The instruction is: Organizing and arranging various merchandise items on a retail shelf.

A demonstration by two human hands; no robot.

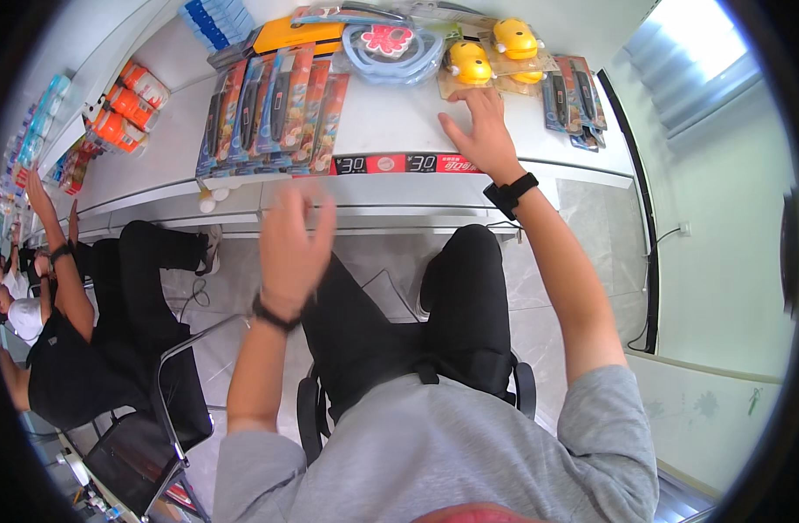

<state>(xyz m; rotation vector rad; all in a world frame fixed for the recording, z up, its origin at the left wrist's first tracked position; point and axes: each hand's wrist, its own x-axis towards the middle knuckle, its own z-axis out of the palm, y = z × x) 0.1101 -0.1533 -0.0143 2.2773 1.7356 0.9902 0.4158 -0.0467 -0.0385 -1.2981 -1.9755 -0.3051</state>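
Observation:
My right hand point(483, 134) reaches over the white shelf point(393, 124), fingers apart and holding nothing, with its fingertips just below the yellow cartoon-shaped item point(470, 63) on a card; whether they touch the card I cannot tell. Another yellow one point(515, 39) lies behind it to the right. Blurred, my left hand point(294, 242) hangs in front of the shelf edge, its fingers parted and nothing visible in it. Several carded packs with dark-handled tools point(278, 104) overlap on the shelf's left part. A light-blue plastic item point(393, 62) in clear wrap, with a red-and-white flower shape, lies at the back centre.
More carded packs point(569, 98) lie at the right end. Orange-capped bottles point(131, 104) and blue-white packages point(216, 23) are at the left. A price strip point(386, 164) runs along the shelf front. A person in black point(79, 372) sits to the left, beside a metal-framed chair point(177, 386).

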